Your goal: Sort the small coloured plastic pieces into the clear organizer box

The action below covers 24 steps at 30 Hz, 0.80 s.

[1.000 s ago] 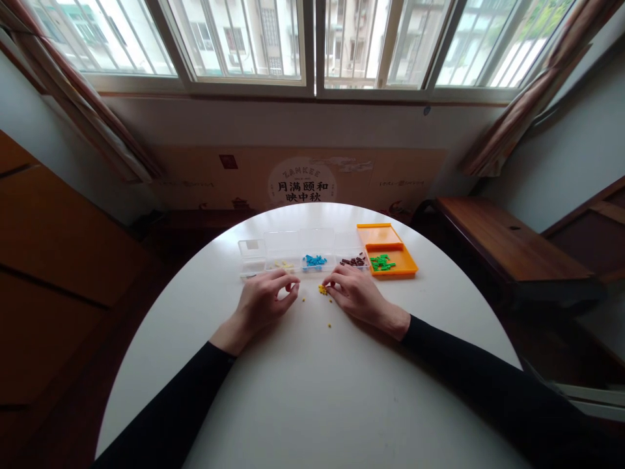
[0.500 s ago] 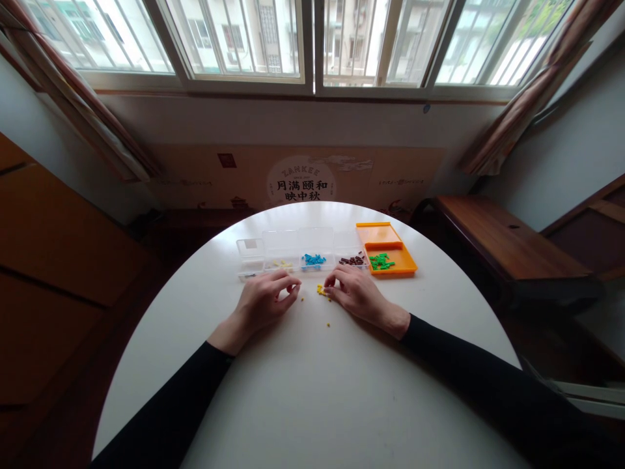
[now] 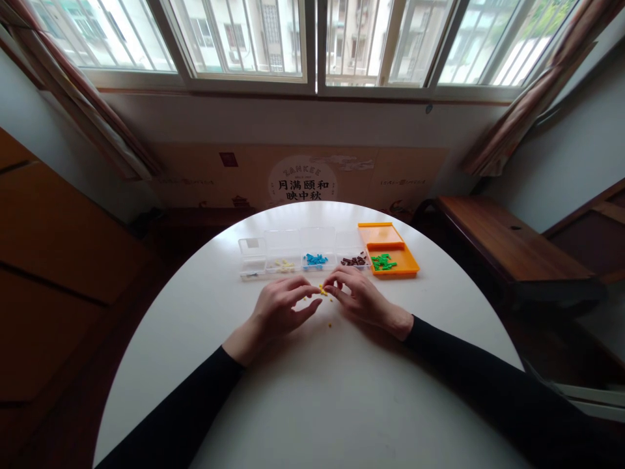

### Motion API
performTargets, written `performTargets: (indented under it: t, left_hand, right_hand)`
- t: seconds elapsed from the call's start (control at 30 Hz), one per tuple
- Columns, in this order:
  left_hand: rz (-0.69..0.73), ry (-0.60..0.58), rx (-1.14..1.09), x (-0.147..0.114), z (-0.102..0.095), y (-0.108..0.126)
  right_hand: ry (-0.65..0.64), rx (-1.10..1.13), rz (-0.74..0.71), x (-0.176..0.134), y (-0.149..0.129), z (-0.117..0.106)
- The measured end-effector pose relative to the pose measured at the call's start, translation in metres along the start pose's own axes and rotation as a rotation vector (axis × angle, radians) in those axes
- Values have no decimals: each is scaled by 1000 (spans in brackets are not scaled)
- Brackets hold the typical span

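A small heap of tiny yellow pieces (image 3: pixel 323 291) lies on the white table between my hands, with a few strays around it, one loose yellow piece (image 3: pixel 330 325) nearer to me. My left hand (image 3: pixel 283 305) is open, its index finger stretched to the left edge of the heap and the thumb held apart below. On the other side, my right hand (image 3: pixel 359 298) has thumb and index finger closed together at the heap; whatever is between those fingertips is too small to make out.
Behind my hands stands a clear compartment box (image 3: pixel 254 275) with its lids up, holding pale yellow pieces (image 3: pixel 284 266), blue pieces (image 3: pixel 315 260) and dark brown pieces (image 3: pixel 354 260). To its right, an orange box (image 3: pixel 407 264) holds green pieces (image 3: pixel 383 262). The round white table (image 3: pixel 312 404) has a curved edge.
My left hand has moved right to the yellow heap, and its thumb and index finger have spread. My right hand stays at the heap, almost unmoved.
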<state>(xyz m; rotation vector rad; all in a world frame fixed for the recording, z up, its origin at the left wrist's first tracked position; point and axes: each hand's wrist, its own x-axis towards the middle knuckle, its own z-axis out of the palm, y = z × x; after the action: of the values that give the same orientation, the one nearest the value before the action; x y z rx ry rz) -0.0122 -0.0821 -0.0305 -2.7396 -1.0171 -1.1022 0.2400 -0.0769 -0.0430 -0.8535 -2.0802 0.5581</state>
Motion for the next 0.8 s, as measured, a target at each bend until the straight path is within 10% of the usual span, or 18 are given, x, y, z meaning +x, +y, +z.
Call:
performTargets:
  t: [0.57, 0.8]
  left_hand:
    - [7, 68, 94, 2, -4, 5]
    - [-213, 155, 83, 7, -9, -10]
  right_hand:
    - [-12, 193, -3, -1, -10, 1]
    - [61, -105, 43, -7, -9, 2]
